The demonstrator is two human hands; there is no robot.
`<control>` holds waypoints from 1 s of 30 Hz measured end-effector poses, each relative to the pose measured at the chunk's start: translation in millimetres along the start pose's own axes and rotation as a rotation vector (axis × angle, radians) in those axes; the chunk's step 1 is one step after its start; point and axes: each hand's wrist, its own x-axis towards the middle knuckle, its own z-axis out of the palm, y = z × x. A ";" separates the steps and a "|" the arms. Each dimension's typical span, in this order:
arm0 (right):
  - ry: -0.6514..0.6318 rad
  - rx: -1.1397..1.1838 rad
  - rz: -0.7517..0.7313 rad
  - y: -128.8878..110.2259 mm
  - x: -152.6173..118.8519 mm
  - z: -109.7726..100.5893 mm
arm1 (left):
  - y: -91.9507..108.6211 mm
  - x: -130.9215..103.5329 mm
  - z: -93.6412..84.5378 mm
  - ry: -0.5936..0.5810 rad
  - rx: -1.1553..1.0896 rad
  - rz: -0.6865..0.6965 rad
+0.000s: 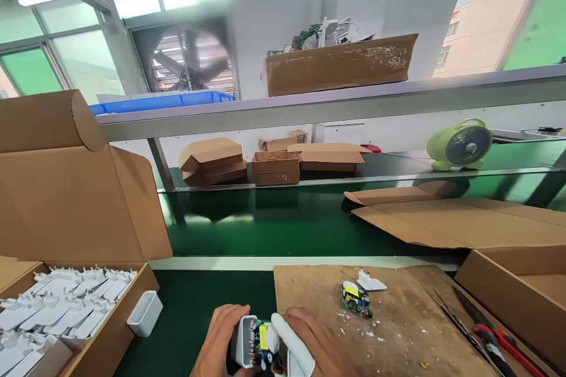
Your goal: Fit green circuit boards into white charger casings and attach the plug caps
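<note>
At the near edge, just left of centre, a person's left hand (219,339) grasped a white plastic case (244,341), fingers curled round its left side. The case lay with its long axis running roughly away from the person, its open side turned to the right. Just right of it was a circuit board (266,346) with a bright yellow block, its parts facing up and its length also running roughly away from the person. The right hand (321,344) grasped this board from the right, a white finger cover (292,341) sloping along one finger; how far the board sat inside the case could not be told. Any print on the board was too small to read. Under the hands stretched a green worktop (194,294), with a scuffed brown panel (407,336) to the right. On the panel lay a second circuit board (356,301), its long axis slanting toward the near right, beside a white plug piece (372,283) with its pins upward. Farther right lay a red-handled tool (508,344). To the left, an open carton (104,344) held rows of white plug units (62,306), and near its right wall another white case (145,313) slanted from near left to far right.
</note>
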 end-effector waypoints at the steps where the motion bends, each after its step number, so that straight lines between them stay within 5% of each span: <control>1: 0.001 -0.011 -0.001 -0.5 0.0 0.7 | 0.7 0.2 0.1 0.005 0.005 0.003; 13: 0.047 -0.106 -0.114 -4.1 3.5 11.9 | -1.6 -2.3 1.5 -0.016 0.072 0.061; 20: -0.077 -0.029 -0.003 -11.0 -0.4 8.0 | 1.8 -4.6 0.2 -0.069 0.065 0.025; 30: -0.055 -0.012 -0.017 -12.2 -4.8 12.8 | 6.5 -1.5 -2.5 -0.058 0.077 0.053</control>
